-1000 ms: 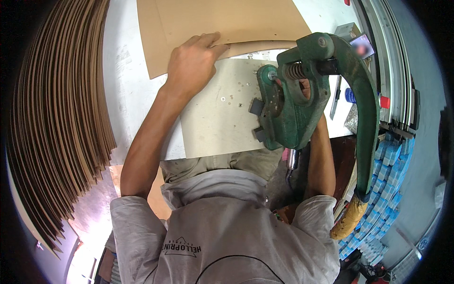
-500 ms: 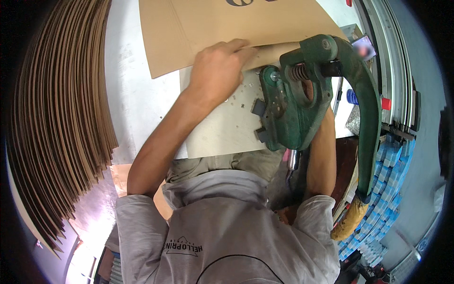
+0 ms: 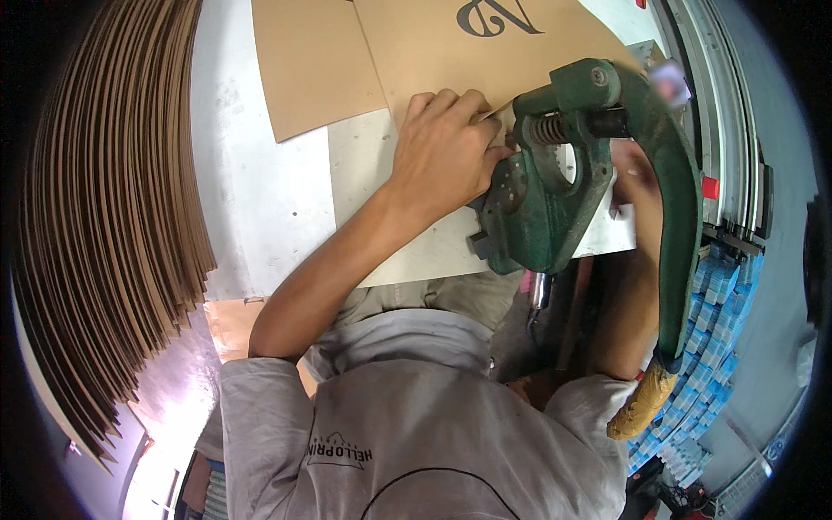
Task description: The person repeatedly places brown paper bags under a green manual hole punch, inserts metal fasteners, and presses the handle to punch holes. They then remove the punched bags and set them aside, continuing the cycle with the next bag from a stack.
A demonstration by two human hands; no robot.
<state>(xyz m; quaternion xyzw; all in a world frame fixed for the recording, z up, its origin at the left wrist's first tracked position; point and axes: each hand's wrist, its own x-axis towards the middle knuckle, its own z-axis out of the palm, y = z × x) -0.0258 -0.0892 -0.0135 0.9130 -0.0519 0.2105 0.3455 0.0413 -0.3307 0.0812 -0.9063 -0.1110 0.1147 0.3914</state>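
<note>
A brown cardboard sheet [image 3: 325,78] with a crease line and black printing lies across the far side of the table, its near edge reaching the green hand press [image 3: 555,199]. My left hand [image 3: 451,143] is closed, fingers curled at that edge, just left of the press head. Partly hidden behind the press lever [image 3: 680,225], my right hand [image 3: 634,173] is smeared by motion, over the right side of the table; its fingers cannot be read. The lever hangs down along the right and ends in a tan-wrapped handle [image 3: 641,407].
Upright brown cardboard sheets [image 3: 113,199] are stacked along the left. A pale board [image 3: 416,256] lies under the press on the white table [image 3: 251,199]. Metal rails [image 3: 737,113] run along the right, with a red cap [image 3: 711,188] beside them and blue bundles [image 3: 706,347] below.
My left hand has slid right and nearer, toward the press. The sheet's printed part has shifted right and nearer. My right hand has come out from behind the press body to the right.
</note>
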